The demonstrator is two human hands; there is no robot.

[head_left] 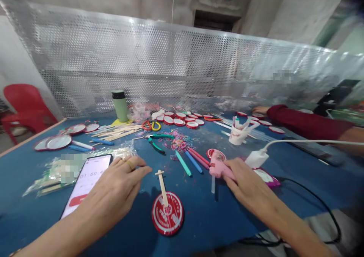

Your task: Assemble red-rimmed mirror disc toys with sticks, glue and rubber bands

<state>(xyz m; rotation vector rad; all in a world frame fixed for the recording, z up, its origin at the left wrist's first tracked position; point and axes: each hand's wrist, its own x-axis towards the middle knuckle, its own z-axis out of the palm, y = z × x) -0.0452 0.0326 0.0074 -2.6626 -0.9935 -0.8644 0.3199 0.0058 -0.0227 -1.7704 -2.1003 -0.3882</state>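
Note:
My left hand point(118, 186) lies flat on the blue table point(199, 211), fingers stretched out and holding nothing, beside a phone point(87, 183) showing a timer. Just right of its fingertips a wooden stick point(162, 183) stands glued on a red round lid point(167, 213). My right hand point(241, 183) is closed on the handle of a pink glue gun point(218, 166), which rests on the table with a white cord and plug point(256, 158) behind it.
Coloured pens point(193, 160), rubber bands, pliers point(155, 140), scissors point(151, 125), wooden sticks point(119, 132), several red lids point(179, 119), a green bottle point(120, 106) and a cup point(237, 134) crowd the table. Another person's red-sleeved arm point(301, 122) reaches in at right. A perforated metal screen point(170, 67) walls the back.

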